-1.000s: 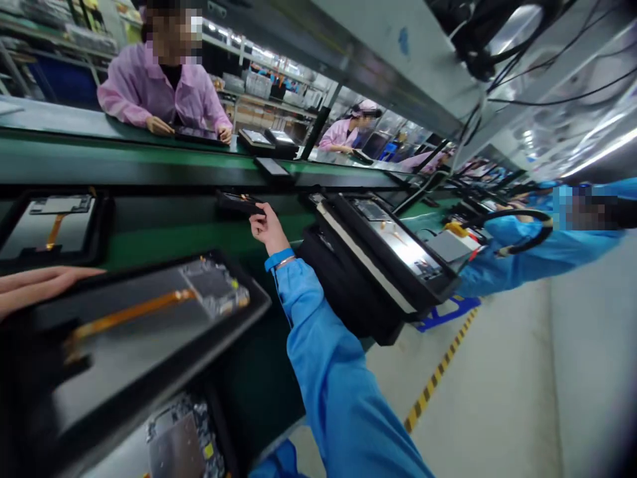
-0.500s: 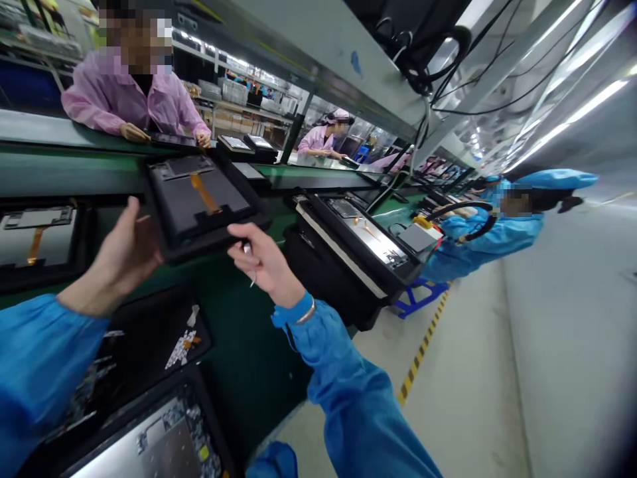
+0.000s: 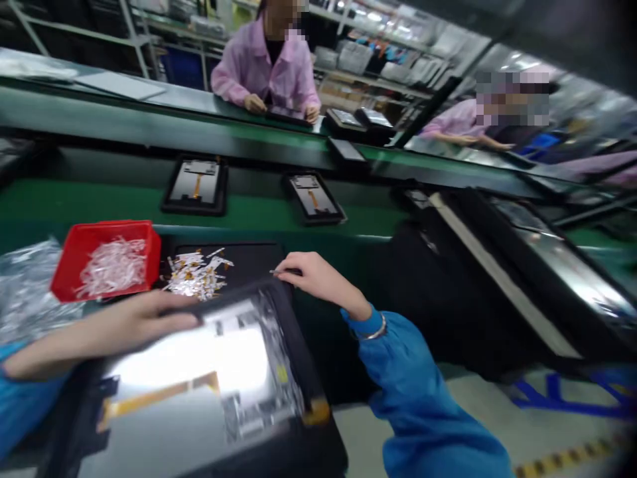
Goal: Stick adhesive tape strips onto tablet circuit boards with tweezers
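My left hand [image 3: 144, 318] is at the far edge of a black tray [image 3: 326, 435] in the foreground, thumb over the rim and fingers beyond it. In this tray lies an opened tablet [image 3: 164, 425] with a bare metal back, an orange ribbon cable and a circuit board. Beyond the tray's far right corner, my right hand [image 3: 313, 275] pinches a thin metal tool like tweezers [image 3: 275, 271], mostly hidden by the fingers. Left of that hand, a heap of small white and orange pieces [image 3: 196, 273] lies on a black mat [image 3: 253, 255].
A red bin [image 3: 70, 265] of white strips stands beside clear plastic bags [image 3: 30, 285]. Two tablets in black trays [image 3: 196, 184] [image 3: 313, 198] lie on the green belt [image 3: 124, 199]. Stacked black trays [image 3: 497, 265] rise at right. Co-workers in pink [image 3: 279, 60] sit across the line.
The tray both hands were at now lies on the green belt, let go. My left hand has come to the foreground tray. The view has swung left, showing the red bin.
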`<state>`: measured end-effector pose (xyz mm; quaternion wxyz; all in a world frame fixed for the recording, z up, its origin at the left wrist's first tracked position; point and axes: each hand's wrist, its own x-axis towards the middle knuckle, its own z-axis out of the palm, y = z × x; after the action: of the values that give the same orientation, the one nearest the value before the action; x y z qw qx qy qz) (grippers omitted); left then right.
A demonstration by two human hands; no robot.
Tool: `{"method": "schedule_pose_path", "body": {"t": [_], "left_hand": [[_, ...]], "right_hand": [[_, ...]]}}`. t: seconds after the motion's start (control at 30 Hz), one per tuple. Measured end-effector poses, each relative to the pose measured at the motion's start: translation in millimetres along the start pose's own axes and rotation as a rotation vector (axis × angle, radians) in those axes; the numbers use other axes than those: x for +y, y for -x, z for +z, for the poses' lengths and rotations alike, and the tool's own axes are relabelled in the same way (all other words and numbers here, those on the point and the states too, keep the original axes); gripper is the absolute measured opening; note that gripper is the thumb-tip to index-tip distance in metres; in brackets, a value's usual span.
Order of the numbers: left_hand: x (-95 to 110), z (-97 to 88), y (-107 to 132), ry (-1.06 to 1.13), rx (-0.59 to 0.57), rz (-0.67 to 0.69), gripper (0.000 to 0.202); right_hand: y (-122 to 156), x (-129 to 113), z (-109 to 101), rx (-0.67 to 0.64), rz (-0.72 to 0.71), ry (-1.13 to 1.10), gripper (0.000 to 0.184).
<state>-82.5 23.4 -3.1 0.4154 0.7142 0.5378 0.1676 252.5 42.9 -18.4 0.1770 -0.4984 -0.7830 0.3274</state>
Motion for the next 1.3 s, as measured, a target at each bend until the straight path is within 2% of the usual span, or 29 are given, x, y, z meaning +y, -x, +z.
{"method": "schedule_pose_path", "body": {"t": [0.07,0.13,0.2,0.3,0.47,0.57,0.73,0.87,1.03,1.17,1.3], "left_hand": [[-0.5,17.8,10.1,-0.070,-0.207,0.098,0.034],[-3.7,33.1,14.1,-0.128,-0.291,0.190,0.030],[-8.9,43.2,16.8,-0.189,-0.253,0.257,0.032],[-14.7,48.4,24.1,-0.279,-0.140,0.335,0.036],[-9.1,40.1,31.8,-0.362,0.005,0.449,0.035],[-5.7,30.6,21.1,-0.367,0.068,0.461,0.034],[-6.6,23.1,-12.6,-0.330,0.126,0.416,0.032],[2.8,27.2,-27.2,-0.243,0.033,0.469,0.025],[19.3,28.4,-22.6,-0.102,-0.027,0.522,0.024],[27.1,30.6,-14.6,-0.023,-0.030,0.528,0.027],[34.5,32.2,-3.0,-0.011,-0.054,0.499,0.026]], "right_hand": [[-13.9,3.0,8.1,0.000,-0.020,-0.008,0.010],[-26.4,-1.1,17.6,-0.018,-0.046,-0.024,0.007],[-38.3,-9.0,28.8,-0.033,-0.062,-0.031,0.007],[-57.0,-20.4,48.8,-0.037,-0.064,-0.031,0.007],[-86.8,-26.4,81.0,-0.044,-0.046,-0.068,0.013],[-93.4,-23.9,85.5,-0.055,-0.026,-0.106,0.021],[-74.0,-27.5,63.6,-0.027,-0.052,-0.198,0.018],[-45.8,-40.7,46.8,-0.041,-0.086,-0.268,0.013],[-15.0,-54.0,40.7,-0.026,-0.049,-0.389,0.006],[0.1,-58.6,43.3,-0.090,0.034,-0.738,0.030],[9.8,-54.7,49.7,-0.029,0.033,-0.873,0.023]]}}
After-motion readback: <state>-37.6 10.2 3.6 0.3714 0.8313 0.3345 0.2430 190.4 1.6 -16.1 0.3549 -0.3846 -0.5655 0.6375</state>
